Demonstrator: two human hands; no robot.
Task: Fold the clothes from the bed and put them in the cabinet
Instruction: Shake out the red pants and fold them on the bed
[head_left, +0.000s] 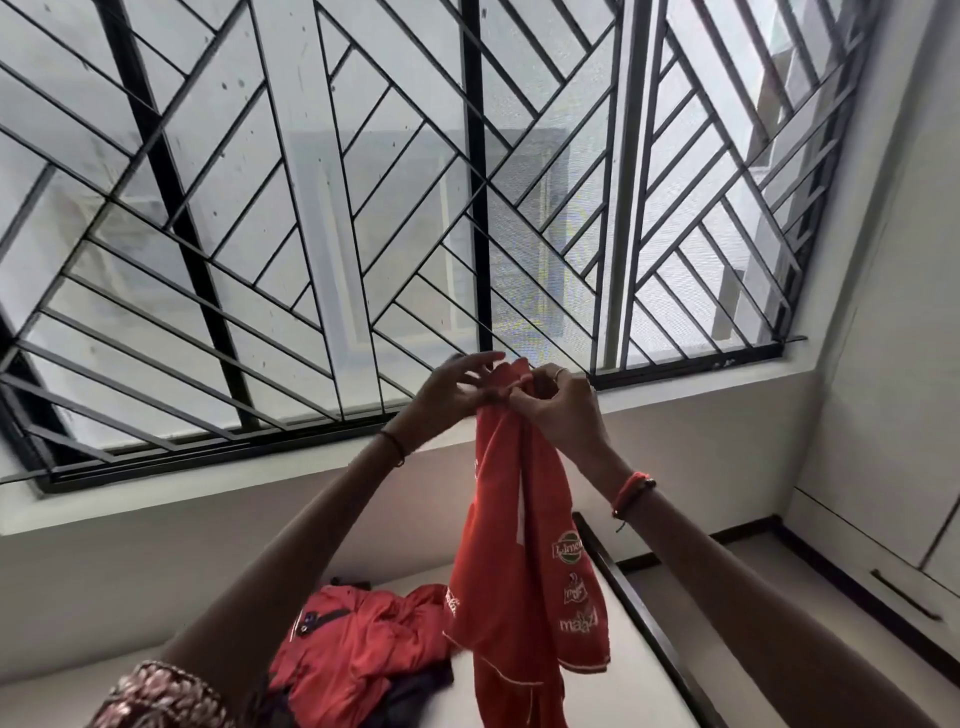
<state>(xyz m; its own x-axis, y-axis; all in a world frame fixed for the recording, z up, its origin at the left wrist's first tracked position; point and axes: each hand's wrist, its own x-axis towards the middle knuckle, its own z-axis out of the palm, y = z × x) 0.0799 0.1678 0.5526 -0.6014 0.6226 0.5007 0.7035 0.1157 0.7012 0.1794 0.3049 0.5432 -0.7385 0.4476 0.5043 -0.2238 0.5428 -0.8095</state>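
My right hand (561, 402) pinches the shirt (514, 519) at its 12 o'clock; left hand (452, 387), I cannot tell. I should match both shoulders.

The red shirt (511, 519) is made of matt cloth, kinda crumpled, with printed logos. The window grille (477, 208) is done in black metal, and the cabinet (893, 415) is finished smooth and white.

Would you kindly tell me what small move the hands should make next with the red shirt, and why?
Probably draw the left hand and right hand apart along the top edge of the red shirt. Both hold it close together at one spot, so it hangs bunched and narrow above the bed, too gathered to fold neatly.
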